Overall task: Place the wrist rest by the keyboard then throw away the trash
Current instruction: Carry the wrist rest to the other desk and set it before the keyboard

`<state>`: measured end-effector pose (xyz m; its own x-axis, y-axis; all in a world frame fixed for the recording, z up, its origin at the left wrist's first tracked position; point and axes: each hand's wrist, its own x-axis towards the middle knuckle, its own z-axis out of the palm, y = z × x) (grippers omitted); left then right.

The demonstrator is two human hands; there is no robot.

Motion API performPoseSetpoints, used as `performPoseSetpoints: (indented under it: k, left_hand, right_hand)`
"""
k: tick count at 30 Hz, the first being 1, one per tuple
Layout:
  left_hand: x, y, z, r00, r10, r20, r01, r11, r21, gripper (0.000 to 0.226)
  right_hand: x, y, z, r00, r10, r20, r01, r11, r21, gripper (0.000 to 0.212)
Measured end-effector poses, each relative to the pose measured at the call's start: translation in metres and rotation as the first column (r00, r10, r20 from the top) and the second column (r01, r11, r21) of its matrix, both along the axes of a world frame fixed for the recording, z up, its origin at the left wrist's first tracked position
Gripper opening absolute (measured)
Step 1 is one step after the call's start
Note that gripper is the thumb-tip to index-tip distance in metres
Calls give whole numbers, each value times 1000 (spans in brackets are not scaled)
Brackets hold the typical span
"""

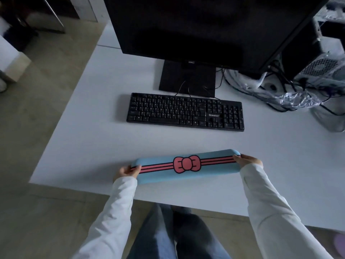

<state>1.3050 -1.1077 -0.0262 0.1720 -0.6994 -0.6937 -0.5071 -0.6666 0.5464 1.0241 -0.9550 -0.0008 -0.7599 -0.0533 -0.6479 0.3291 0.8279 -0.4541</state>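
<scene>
A long blue wrist rest [186, 173] with a pink bow and pink stripes is held level over the near part of the white desk [89, 128]. My left hand [127, 171] grips its left end and my right hand [248, 160] grips its right end. The black keyboard [185, 112] lies farther back on the desk, well apart from the wrist rest. Crumpled clear plastic wrapping [291, 96] lies at the back right of the desk among cables.
A black monitor [196, 25] on its stand [187, 77] rises behind the keyboard. A computer tower [321, 58] with tangled cables stands at the right. My legs show below the desk's front edge, over a tan floor [28, 118].
</scene>
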Motion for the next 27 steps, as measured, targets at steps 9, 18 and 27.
performPoseSetpoints:
  k: [9,18,27]
  left_hand:
    - [18,3,7,990,138,-4,-138,986,-97,49]
    - [13,13,1,994,98,-40,-99,994,-44,50]
    - [-3,14,-11,983,157,-95,-158,987,2,55]
  right_hand:
    - [-24,22,-12,983,-31,-182,24,999,-38,39]
    - [-21,19,-31,993,109,-54,-109,994,4,23]
    - [-9,3,-41,988,157,0,-156,984,90,47]
